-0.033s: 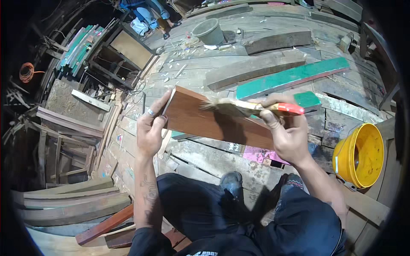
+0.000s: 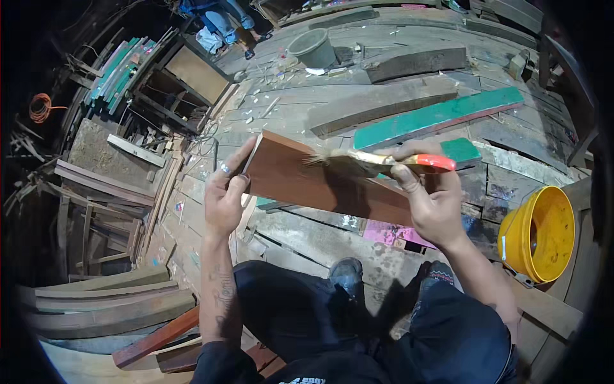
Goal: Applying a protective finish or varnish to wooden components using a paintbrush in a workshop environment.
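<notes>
My left hand [image 2: 224,198] grips the left end of a reddish-brown wooden board [image 2: 281,176], fingers behind its edge and thumb at the front. The board slants down to the right, and its far end is hidden behind my right hand [image 2: 432,201]. That hand is closed round the red-tipped handle of a paintbrush [image 2: 384,160]. The brush's pale, splayed bristles lie over the upper part of the board's face, and a dark shadow falls beneath them. Whether the bristles press on the wood is hard to tell.
A yellow bucket [image 2: 527,237] stands at the right, with a grey bucket [image 2: 311,48] farther off. Green-painted planks [image 2: 441,116] and thick grey timbers [image 2: 384,105] lie on the plank floor. Curved boards [image 2: 115,313] are stacked at lower left. A person's legs [image 2: 224,29] show at the far left.
The brush's bristles have shifted slightly to the right along the board. My left hand keeps its hold on the board's end.
</notes>
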The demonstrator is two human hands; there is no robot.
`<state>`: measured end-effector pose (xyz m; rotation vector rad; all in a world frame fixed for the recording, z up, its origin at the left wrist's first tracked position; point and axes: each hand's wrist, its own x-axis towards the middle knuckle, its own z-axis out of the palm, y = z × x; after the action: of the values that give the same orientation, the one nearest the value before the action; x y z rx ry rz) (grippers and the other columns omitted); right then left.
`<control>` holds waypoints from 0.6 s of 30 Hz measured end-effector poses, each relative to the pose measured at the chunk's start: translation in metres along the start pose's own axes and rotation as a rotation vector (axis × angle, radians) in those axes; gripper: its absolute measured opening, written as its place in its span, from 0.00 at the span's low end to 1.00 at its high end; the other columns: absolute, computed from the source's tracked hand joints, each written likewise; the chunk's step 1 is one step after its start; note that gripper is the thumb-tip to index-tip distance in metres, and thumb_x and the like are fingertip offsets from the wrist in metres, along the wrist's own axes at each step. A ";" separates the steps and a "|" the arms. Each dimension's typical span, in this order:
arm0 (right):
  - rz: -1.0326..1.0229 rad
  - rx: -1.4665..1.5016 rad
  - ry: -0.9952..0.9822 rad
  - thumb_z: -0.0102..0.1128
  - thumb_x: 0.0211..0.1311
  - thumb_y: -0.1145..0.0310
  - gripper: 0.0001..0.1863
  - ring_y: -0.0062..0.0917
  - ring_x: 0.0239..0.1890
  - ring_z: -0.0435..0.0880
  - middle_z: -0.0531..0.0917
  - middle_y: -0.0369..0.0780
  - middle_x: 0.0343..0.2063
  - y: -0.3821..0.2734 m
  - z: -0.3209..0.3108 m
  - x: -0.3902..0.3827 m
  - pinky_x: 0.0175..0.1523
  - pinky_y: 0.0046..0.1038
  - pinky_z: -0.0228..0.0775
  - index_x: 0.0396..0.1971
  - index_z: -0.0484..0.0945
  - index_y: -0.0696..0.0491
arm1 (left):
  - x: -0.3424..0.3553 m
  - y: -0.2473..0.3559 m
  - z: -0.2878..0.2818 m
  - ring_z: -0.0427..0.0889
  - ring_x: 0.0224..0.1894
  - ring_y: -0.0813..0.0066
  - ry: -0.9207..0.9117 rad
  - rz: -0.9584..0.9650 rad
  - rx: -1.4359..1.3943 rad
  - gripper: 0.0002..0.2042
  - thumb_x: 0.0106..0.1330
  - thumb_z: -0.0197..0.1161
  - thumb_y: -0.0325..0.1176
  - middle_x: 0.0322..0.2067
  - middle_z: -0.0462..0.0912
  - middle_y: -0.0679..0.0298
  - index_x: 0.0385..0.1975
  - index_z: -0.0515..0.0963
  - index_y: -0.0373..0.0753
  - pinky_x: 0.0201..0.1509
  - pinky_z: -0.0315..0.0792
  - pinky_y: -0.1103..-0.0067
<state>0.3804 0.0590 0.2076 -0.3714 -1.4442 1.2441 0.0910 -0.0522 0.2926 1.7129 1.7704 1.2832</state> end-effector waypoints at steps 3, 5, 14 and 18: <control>-0.006 0.121 0.029 0.59 0.68 0.77 0.12 0.19 0.44 0.81 0.82 0.41 0.43 -0.016 0.004 0.008 0.50 0.22 0.74 0.50 0.73 0.59 | -0.002 0.000 0.002 0.67 0.31 0.90 0.007 -0.040 -0.051 0.29 0.60 0.44 0.17 0.51 0.80 0.65 0.64 0.72 0.34 0.34 0.65 0.88; -0.102 0.232 0.060 0.60 0.67 0.77 0.13 0.22 0.47 0.82 0.83 0.44 0.46 -0.020 0.016 0.015 0.54 0.24 0.74 0.50 0.73 0.59 | -0.002 0.012 0.005 0.66 0.30 0.90 0.032 -0.042 -0.079 0.29 0.59 0.45 0.17 0.49 0.79 0.67 0.64 0.72 0.34 0.33 0.63 0.88; 0.030 -0.015 -0.004 0.63 0.65 0.76 0.11 0.21 0.44 0.83 0.85 0.43 0.45 -0.013 0.005 -0.005 0.49 0.24 0.76 0.45 0.77 0.57 | -0.002 0.003 0.000 0.73 0.36 0.86 0.012 -0.051 0.022 0.29 0.59 0.45 0.18 0.50 0.81 0.64 0.63 0.73 0.34 0.41 0.69 0.86; -0.163 -0.016 -0.005 0.64 0.64 0.76 0.12 0.26 0.47 0.84 0.85 0.46 0.45 -0.021 0.006 0.003 0.52 0.26 0.76 0.46 0.76 0.58 | -0.004 0.006 0.004 0.77 0.43 0.81 -0.007 -0.111 -0.025 0.28 0.58 0.45 0.18 0.55 0.80 0.60 0.63 0.73 0.33 0.49 0.71 0.83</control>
<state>0.3826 0.0506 0.2277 -0.2559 -1.4594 1.1040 0.0987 -0.0555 0.2941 1.5803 1.8111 1.2448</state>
